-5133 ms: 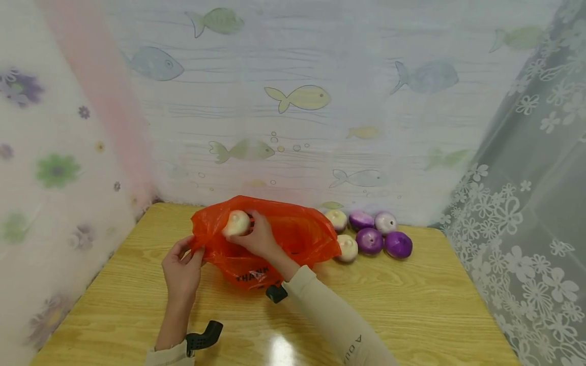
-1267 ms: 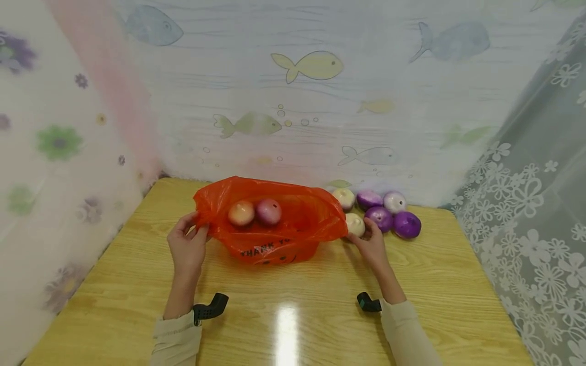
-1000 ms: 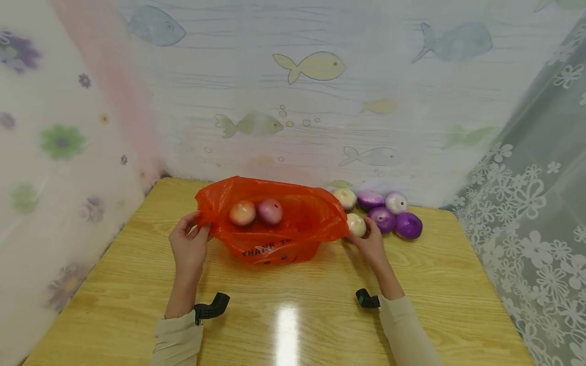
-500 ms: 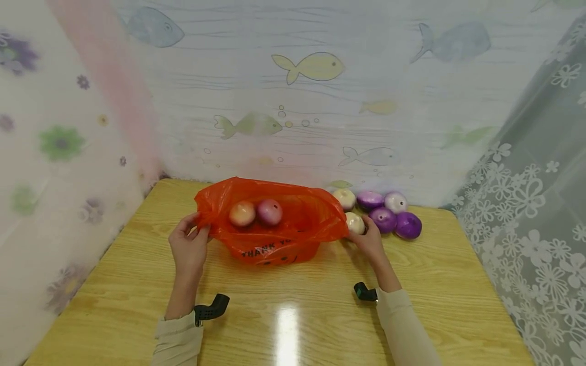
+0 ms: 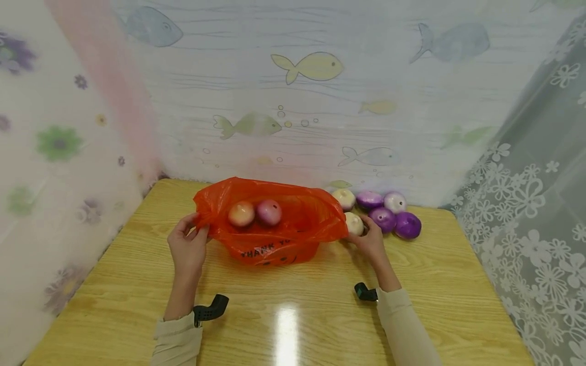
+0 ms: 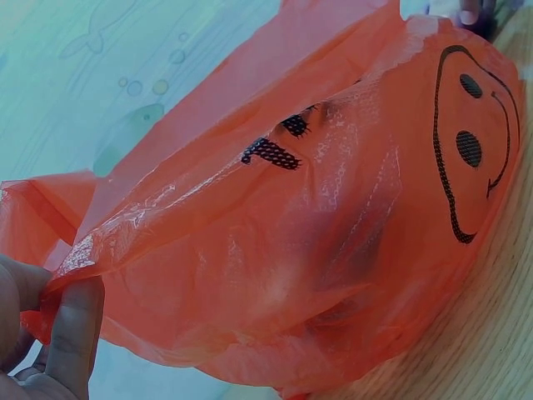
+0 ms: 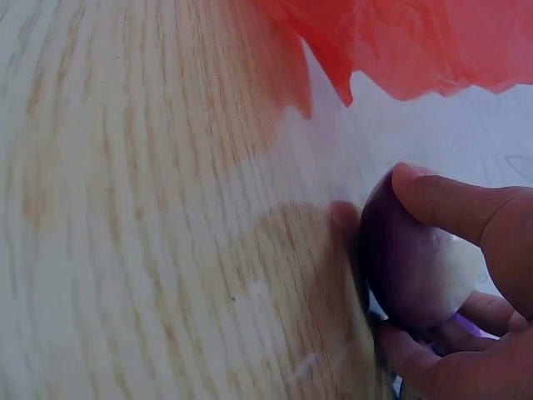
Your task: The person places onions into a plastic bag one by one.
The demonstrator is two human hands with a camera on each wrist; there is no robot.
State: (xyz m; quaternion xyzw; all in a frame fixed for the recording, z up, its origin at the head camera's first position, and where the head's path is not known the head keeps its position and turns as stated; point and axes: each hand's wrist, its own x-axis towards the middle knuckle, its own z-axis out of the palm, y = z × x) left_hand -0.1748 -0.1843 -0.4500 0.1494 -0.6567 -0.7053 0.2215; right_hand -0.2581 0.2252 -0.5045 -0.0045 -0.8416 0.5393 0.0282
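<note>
My left hand (image 5: 188, 249) pinches the gathered left edge of a red plastic bag (image 5: 274, 254) between thumb and fingers. The bag stands with its mouth spread and shows "THANK YOU" lettering and a printed smiley face. Inside it lie two round turnips, a pale one (image 5: 241, 214) and a purple-tinged one (image 5: 269, 212). At the bag's right edge, my right hand (image 5: 372, 244) grips a turnip (image 7: 412, 258), thumb on one side and fingers curled on the other. That turnip is purple on one side and white on the other.
Several glossy turnips sit behind and right of my right hand: a white one (image 5: 344, 198) and purple ones, one of them a dark purple turnip (image 5: 407, 225). Patterned curtains (image 5: 293, 101) hang behind the wooden table (image 5: 320, 315). Black wrist cameras stick out from both forearms.
About five seconds ago my right hand held a white turnip over the bag's mouth; now it is at the pile, gripping one. The left hand keeps its hold. The last second shows hardly any movement.
</note>
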